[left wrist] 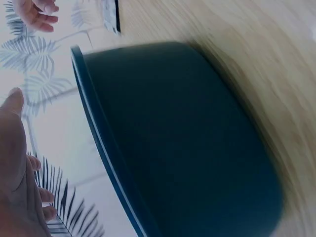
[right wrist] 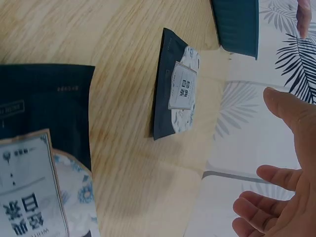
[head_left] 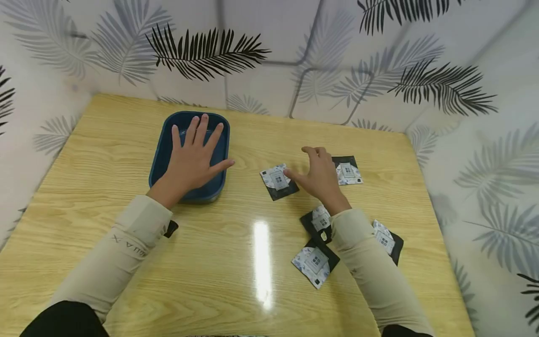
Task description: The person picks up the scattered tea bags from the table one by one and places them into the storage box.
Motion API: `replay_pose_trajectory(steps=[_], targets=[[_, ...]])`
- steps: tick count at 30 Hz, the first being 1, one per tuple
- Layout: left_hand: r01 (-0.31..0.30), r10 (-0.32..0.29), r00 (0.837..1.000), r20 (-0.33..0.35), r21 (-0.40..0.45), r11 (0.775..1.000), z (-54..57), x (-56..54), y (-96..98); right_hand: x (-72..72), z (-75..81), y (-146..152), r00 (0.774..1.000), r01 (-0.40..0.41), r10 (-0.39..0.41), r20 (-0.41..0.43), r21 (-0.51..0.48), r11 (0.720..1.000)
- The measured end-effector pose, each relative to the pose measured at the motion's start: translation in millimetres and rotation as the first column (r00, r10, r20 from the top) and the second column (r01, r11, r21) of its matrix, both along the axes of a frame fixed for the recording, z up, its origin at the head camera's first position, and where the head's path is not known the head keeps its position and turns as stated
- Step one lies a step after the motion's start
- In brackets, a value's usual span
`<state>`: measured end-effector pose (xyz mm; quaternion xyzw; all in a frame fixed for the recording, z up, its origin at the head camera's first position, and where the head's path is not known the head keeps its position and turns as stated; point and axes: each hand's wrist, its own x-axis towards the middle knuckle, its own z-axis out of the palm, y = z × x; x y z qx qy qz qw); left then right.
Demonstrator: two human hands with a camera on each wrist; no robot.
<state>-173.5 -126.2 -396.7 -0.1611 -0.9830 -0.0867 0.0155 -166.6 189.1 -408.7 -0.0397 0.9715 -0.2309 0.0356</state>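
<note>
My left hand [head_left: 191, 157], fingers spread wide, hovers over a dark blue plastic bin [head_left: 157, 164] and holds nothing. In the left wrist view the bin's outer wall [left wrist: 182, 138] fills the middle, with the palm [left wrist: 12, 163] above its rim. Over the table, my right hand [head_left: 322, 175] has its thumb apart from loosely bent fingers and nothing between them. Its thumb overlaps one black-and-white tea sachet [head_left: 278, 181]. Another sachet [head_left: 347, 170] lies just right of the fingers. The right wrist view shows a sachet [right wrist: 44, 148] up close and a second [right wrist: 180, 89] beyond it.
Nearer me, two sachets [head_left: 316, 263] [head_left: 318, 220] touch or overlap beside the right forearm, and another [head_left: 387, 241] lies partly behind the sleeve. The wooden table [head_left: 210, 271] meets a leaf-patterned curtain [head_left: 269, 93] at the back.
</note>
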Motion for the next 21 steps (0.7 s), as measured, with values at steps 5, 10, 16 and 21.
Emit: replay_pose_trajectory(steps=[5,10,16,21], targets=[[-0.024,0.024,0.999,-0.022,-0.005,1.000,-0.1,7.0,-24.2,-2.3,-4.8,-2,1.000,-0.012,0.012,0.011,0.023,1.000],[-0.083,0.083,0.996,-0.021,0.015,0.996,-6.2,20.9,-57.5,-3.7,-12.0,-6,0.997,-0.036,0.034,0.064,0.018,0.999],[-0.135,0.137,0.990,-0.037,0.047,0.990,-15.4,39.0,-91.1,-4.7,-19.5,-11,0.992,-0.039,0.043,0.120,-0.031,0.999],[-0.172,0.175,0.983,-0.049,0.059,0.983,-24.6,46.2,-103.7,-5.3,-20.3,-15,0.989,-0.014,0.018,0.148,-0.033,0.999]])
